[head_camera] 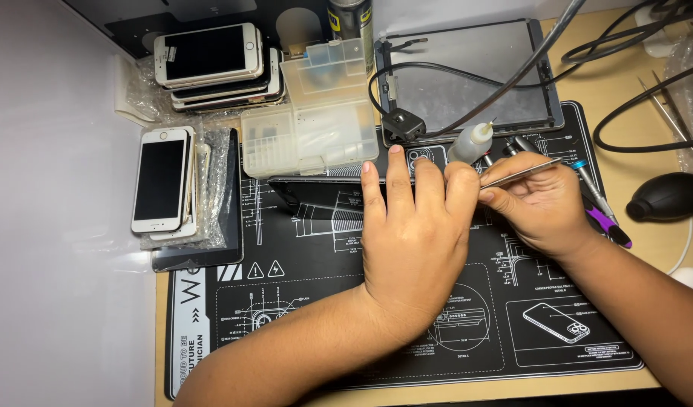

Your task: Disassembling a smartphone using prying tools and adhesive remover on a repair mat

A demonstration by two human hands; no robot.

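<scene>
My left hand (pixel 410 234) lies flat, fingers spread, over a dark phone (pixel 316 194) that rests on the black work mat (pixel 286 294); its camera end (pixel 420 157) shows past my fingertips. My right hand (pixel 535 203) is closed on metal tweezers (pixel 524 172), whose tips point left toward my left index finger, just above the phone. Most of the phone's middle is hidden under my left hand.
A small white dropper bottle (pixel 471 142), screwdrivers (pixel 595 196) and a purple-handled tool lie near my right hand. Clear parts boxes (pixel 316 113), stacked white phones (pixel 211 60), more phones (pixel 162 181) at left, a tablet (pixel 467 75) with cables, a black air blower (pixel 667 196).
</scene>
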